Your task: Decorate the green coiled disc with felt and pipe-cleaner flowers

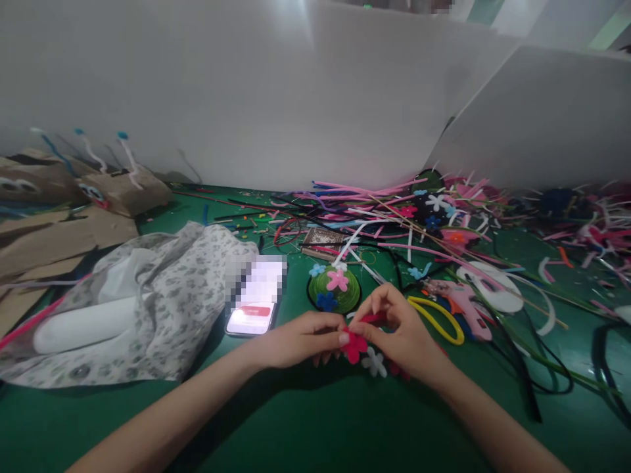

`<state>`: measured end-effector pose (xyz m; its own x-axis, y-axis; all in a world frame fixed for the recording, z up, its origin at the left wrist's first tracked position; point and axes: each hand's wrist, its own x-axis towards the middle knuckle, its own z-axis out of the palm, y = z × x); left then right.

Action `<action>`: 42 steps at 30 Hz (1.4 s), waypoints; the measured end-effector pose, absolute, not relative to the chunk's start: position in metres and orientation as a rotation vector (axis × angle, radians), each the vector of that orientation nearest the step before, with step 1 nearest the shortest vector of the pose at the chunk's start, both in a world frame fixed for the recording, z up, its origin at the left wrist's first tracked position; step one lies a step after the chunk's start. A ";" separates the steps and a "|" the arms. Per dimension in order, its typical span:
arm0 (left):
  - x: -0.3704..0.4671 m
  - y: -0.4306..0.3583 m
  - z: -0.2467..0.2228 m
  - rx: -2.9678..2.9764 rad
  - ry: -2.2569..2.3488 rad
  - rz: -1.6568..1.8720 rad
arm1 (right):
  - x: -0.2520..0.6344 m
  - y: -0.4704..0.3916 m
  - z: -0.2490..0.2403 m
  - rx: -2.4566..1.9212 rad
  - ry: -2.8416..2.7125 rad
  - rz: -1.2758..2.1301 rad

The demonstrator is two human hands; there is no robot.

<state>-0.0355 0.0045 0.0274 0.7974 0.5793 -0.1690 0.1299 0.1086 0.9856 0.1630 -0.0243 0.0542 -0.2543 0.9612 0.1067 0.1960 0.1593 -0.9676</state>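
Observation:
Between my two hands is a red pipe-cleaner flower (355,348), pinched at its upper edge. My left hand (315,338) closes thumb and fingers on its left side. From the other side my right hand (399,332) grips it, fingers curled, with a red strip showing under them. A grey-white flower (374,362) lies just below, and more red shows partly hidden under my right hand. Just beyond my hands sits a round green coiled piece (349,289) with a black rim, bearing a pink flower (337,279), a blue flower (326,301) and a light blue one.
Left of my hands lie a lit phone (256,295) and a patterned cloth bag (197,289). To the right are yellow-handled scissors (461,332), a pink glue gun (470,309) and a white ring (493,287). Pipe cleaners (345,190) pile along the wall; cardboard figures (128,190) stand left.

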 end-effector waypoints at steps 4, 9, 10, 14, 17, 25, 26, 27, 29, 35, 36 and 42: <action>-0.033 0.001 0.026 1.357 0.672 0.451 | 0.160 -0.028 0.046 -1.146 -1.513 1.067; -0.032 -0.004 0.029 1.418 0.707 0.457 | 0.160 -0.033 0.045 -1.247 -1.589 0.753; -0.032 -0.005 0.030 1.457 0.708 0.456 | 0.161 -0.033 0.046 -1.257 -1.594 0.747; -0.035 -0.001 0.032 1.644 0.673 0.528 | 0.166 -0.032 0.047 -1.242 -1.503 0.897; -0.037 0.002 0.034 1.825 0.604 0.573 | 0.168 -0.031 0.045 -1.239 -1.430 1.021; -0.040 0.003 0.032 1.915 0.456 0.436 | 0.167 -0.032 0.043 -1.285 -1.487 1.156; -0.041 0.004 0.032 1.911 0.438 0.433 | 0.168 -0.030 0.042 -1.265 -1.475 1.210; -0.041 0.004 0.032 1.904 0.420 0.432 | 0.168 -0.029 0.040 -1.242 -1.451 1.268; -0.042 0.005 0.033 1.889 0.391 0.434 | 0.169 -0.025 0.035 -1.201 -1.383 1.370; -0.041 0.005 0.025 1.632 0.465 0.356 | 0.167 -0.022 0.032 -1.249 -1.340 1.288; -0.039 0.005 0.022 1.528 0.501 0.356 | 0.168 -0.022 0.032 -1.270 -1.344 1.218; -0.030 0.001 0.015 1.230 0.623 0.532 | 0.174 -0.027 0.030 -1.326 -1.326 0.873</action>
<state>-0.0305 0.0009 0.0154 0.7211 0.6768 -0.1483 -0.0398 0.2542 0.9663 0.1737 -0.0265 0.0301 0.1294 0.9780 0.1633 0.2367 0.1295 -0.9629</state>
